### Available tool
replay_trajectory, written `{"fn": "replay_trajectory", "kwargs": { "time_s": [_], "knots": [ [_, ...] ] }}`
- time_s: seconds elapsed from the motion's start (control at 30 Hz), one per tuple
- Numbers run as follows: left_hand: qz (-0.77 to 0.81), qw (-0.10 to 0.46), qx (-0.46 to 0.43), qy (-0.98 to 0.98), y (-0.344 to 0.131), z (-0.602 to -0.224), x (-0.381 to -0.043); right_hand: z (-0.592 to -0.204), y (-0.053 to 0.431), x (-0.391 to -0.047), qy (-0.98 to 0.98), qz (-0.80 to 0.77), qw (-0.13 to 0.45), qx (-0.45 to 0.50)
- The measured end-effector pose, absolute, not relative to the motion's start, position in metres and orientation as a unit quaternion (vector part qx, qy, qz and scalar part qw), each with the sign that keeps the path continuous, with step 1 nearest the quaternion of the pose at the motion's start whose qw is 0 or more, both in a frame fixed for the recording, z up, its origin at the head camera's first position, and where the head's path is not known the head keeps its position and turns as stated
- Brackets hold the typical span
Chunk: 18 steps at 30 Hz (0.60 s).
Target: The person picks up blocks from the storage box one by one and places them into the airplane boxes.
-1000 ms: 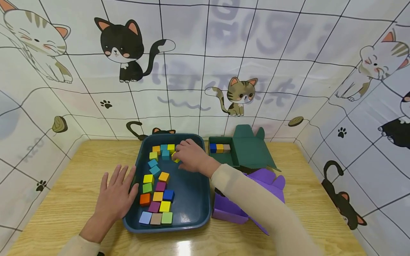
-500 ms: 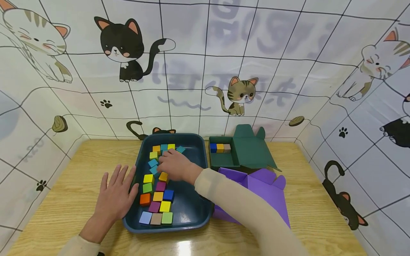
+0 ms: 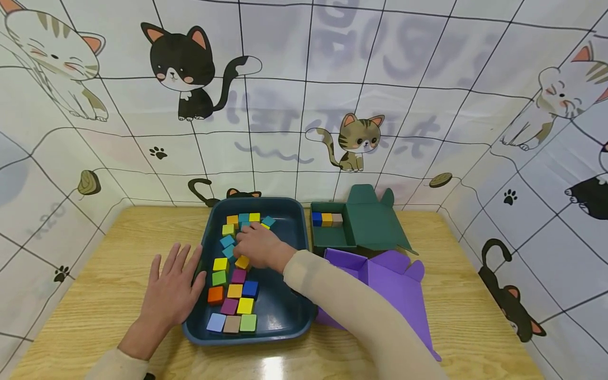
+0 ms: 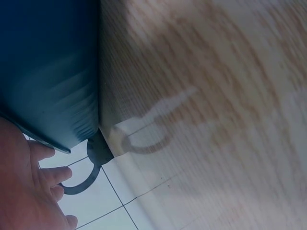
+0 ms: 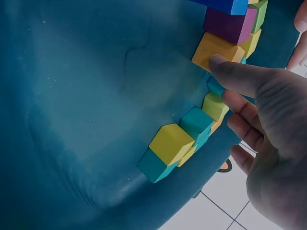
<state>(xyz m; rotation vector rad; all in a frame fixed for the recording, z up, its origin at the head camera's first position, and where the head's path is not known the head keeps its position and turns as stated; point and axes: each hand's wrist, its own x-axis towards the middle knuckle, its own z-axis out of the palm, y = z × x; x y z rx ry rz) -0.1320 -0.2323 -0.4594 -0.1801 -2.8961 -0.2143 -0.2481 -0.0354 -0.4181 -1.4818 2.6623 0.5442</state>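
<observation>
A dark blue tray (image 3: 285,295) on the table holds several coloured cube blocks, mostly along its left side. My left hand (image 3: 171,287) lies with its fingers spread against the tray's left edge. My right hand (image 3: 261,246) is inside the tray, over its upper left part. In the right wrist view, its thumb touches or overlaps an orange block (image 5: 213,50), while the visible fingers reach past a teal block (image 5: 215,86). A purple block (image 5: 229,25) stands beside the orange one. A yellow block (image 5: 171,142) and another teal block (image 5: 156,166) sit near the far end.
Right of the tray stands an open green box (image 3: 332,240) with a blue block (image 3: 316,219), an orange block (image 3: 326,219) and a brown block (image 3: 336,219) inside. Nearer is an open purple box (image 3: 394,287), partly behind my right sleeve. A cat-print cloth surrounds the table.
My right hand has moved left and toward me within the tray, away from the yellow block at the far end. It has stayed near the orange block since. The left hand stays put.
</observation>
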Motion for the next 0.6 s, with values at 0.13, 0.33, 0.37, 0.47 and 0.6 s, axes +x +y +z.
{"fn": "replay_trajectory", "kwargs": {
  "time_s": [0.13,0.33,0.37,0.47,0.6],
  "knots": [
    [-0.070,0.117,-0.062,-0.989,-0.233,-0.459,-0.132,-0.419,-0.037,-0.248,0.862,0.176,0.026,-0.475],
    [-0.065,0.118,-0.063,-0.989,-0.233,-0.459,-0.133,-0.419,-0.037,-0.248,0.863,0.180,0.023,-0.472],
    [-0.065,0.118,-0.063,-0.989,-0.233,-0.459,-0.133,-0.419,-0.037,-0.248,0.863,0.182,0.023,-0.472],
    [-0.066,0.116,-0.062,-0.989,-0.232,-0.459,-0.132,-0.416,-0.036,-0.248,0.862,0.186,0.020,-0.470],
    [-0.067,0.114,-0.061,-0.989,-0.232,-0.459,-0.132,-0.406,-0.034,-0.248,0.866,0.185,0.009,-0.464]
  ]
}}
